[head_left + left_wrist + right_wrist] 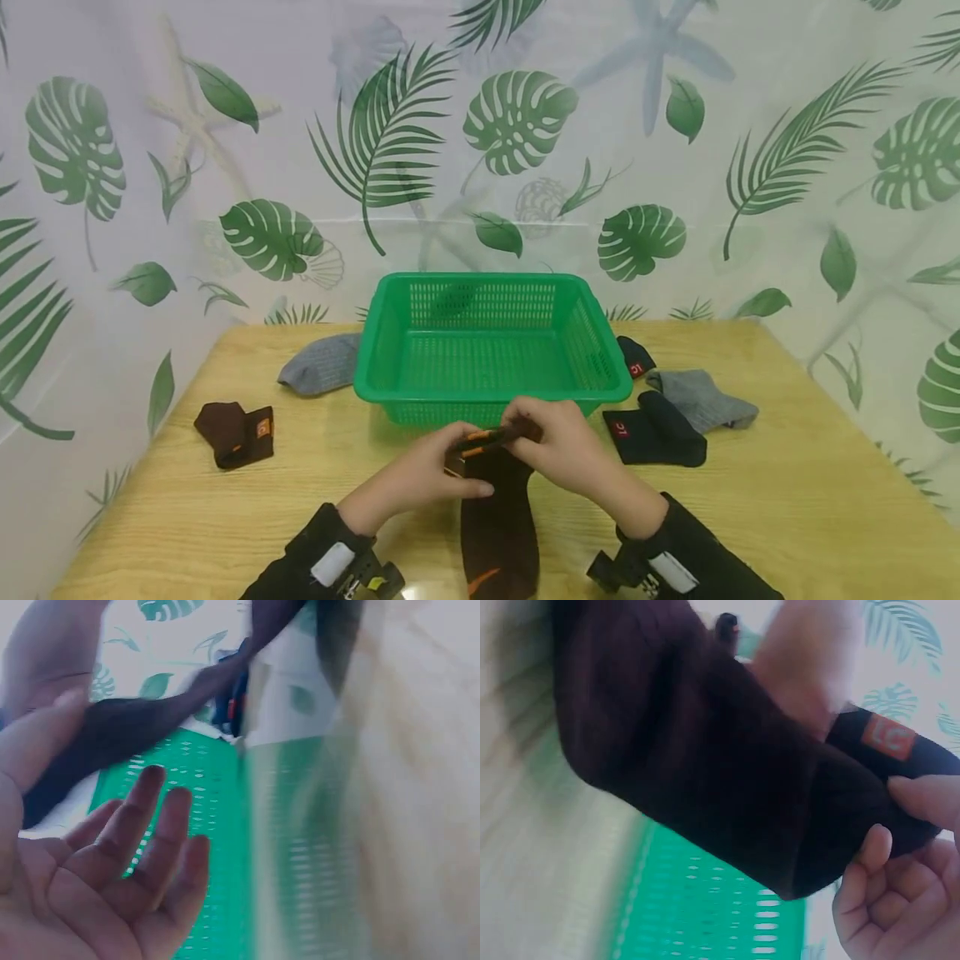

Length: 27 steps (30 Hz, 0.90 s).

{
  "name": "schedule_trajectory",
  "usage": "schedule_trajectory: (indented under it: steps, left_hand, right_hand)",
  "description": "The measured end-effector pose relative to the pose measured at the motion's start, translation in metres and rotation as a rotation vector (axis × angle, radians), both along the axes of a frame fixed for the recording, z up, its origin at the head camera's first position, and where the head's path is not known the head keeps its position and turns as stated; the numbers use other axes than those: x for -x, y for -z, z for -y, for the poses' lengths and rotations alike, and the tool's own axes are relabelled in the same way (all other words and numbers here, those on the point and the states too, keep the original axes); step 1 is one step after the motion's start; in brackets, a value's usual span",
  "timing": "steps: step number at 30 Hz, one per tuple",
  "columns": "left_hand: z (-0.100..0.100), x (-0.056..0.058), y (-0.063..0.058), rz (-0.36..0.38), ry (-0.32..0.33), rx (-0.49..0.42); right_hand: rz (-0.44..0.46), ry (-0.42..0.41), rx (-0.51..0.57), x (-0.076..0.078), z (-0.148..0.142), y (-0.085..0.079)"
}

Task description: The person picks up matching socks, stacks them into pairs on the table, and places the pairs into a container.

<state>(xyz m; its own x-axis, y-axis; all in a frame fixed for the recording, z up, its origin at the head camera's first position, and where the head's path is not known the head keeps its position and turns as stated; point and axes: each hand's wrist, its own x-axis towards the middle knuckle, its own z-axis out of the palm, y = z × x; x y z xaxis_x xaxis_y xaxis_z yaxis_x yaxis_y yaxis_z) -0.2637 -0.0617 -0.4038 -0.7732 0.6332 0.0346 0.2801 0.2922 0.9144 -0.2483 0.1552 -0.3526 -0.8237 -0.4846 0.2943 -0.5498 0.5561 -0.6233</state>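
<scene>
A dark brown sock (pixel 498 525) with orange marks hangs between my two hands over the near middle of the table, its lower part toward me. My right hand (pixel 558 442) pinches it at the bunched cuff; in the right wrist view, the thumb and curled fingers (pixel 874 851) grip near an orange-red label (pixel 892 739). My left hand (pixel 427 471) is at the cuff's other side, fingertips against the fabric and thumb extended over the sock. In the left wrist view its fingers (pixel 142 817) are spread loosely, with the fabric (pixel 127 731) passing by the thumb.
A green plastic basket (pixel 491 402) stands just beyond my hands. Left of it lie a grey sock (pixel 321 364) and a folded brown sock (pixel 234 435). On the right are a grey sock (pixel 703 398), a black sock (pixel 652 429) and another black sock (pixel 636 358) beside the basket.
</scene>
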Motion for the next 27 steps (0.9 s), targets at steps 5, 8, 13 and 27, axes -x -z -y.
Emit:
schedule_trajectory:
  steps: [5, 8, 13, 27]
  left_hand:
    - [0.000, 0.000, 0.009, -0.014, 0.025, 0.074]
    - [0.006, 0.002, 0.010, -0.056, 0.049, 0.172]
    - [0.024, 0.008, 0.012, -0.198, -0.030, 0.336]
    - [0.010, -0.033, -0.001, -0.729, -0.158, 0.872]
  right_hand:
    - [0.060, 0.066, 0.097, -0.006, -0.005, -0.021]
    - [0.055, 0.145, 0.031, -0.005, -0.014, -0.026]
    - [0.114, 0.251, -0.215, 0.002, -0.032, -0.013]
    - [-0.195, 0.021, -0.645, -0.004, -0.020, 0.022]
